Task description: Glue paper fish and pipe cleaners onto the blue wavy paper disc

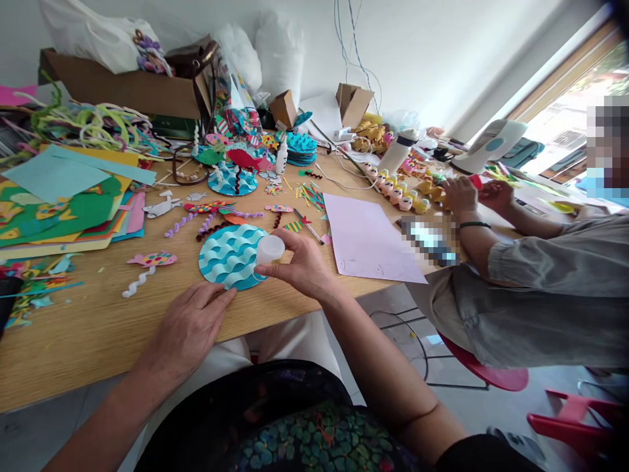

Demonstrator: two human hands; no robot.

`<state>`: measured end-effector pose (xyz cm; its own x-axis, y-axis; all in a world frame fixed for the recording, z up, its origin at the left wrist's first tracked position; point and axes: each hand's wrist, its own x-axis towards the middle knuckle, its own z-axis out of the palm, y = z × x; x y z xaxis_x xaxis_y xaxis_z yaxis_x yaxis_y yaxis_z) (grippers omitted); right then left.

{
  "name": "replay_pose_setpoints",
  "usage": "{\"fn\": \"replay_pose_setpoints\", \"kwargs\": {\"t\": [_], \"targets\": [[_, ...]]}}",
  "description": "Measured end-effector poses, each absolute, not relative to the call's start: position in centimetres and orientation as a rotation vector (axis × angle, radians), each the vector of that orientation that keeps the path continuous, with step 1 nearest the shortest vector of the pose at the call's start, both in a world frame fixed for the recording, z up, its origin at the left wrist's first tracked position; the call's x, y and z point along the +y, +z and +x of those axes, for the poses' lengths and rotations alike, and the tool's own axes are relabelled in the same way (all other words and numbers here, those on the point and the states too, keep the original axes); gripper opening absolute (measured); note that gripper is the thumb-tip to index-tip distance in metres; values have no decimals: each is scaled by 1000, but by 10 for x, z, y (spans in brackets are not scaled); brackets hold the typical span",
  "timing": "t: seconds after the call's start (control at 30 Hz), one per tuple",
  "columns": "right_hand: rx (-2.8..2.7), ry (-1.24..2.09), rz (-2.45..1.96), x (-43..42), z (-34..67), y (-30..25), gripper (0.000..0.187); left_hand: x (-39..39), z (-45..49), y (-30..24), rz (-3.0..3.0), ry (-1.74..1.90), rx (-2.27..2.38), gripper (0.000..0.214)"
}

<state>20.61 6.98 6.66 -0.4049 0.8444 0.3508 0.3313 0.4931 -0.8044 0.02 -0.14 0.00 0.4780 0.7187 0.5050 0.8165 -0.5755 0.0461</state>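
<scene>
A round blue paper disc (223, 252) with pale wavy strips lies flat at the table's front. Its near edge is under the fingertips of my left hand (189, 321), which are drawn together against it. Over the disc's right side, my right hand (299, 262) is closed around a small white plastic bottle (270, 249), tipped with its round base up; its nozzle is hidden. Just behind the disc are paper fish (209, 208) with curled pipe-cleaner stems. To the left lies a spotted pink fish (153, 259) on a white curled stem.
A finished-looking sea scene (232, 180) and a white glue bottle (282, 156) stand farther back. Coloured sheets (63, 196) are piled at left. A pale lilac sheet (371, 239) lies at right, near a co-worker's hands (462, 195) and a phone-like blurred object (430, 241).
</scene>
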Motion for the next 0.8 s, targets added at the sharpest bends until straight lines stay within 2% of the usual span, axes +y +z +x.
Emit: {"fn": "replay_pose_setpoints", "kwargs": {"t": [0.8], "targets": [[-1954,837,-961,70,207,67,26,-1,1,0,-2524,-692,-1284,31]]}}
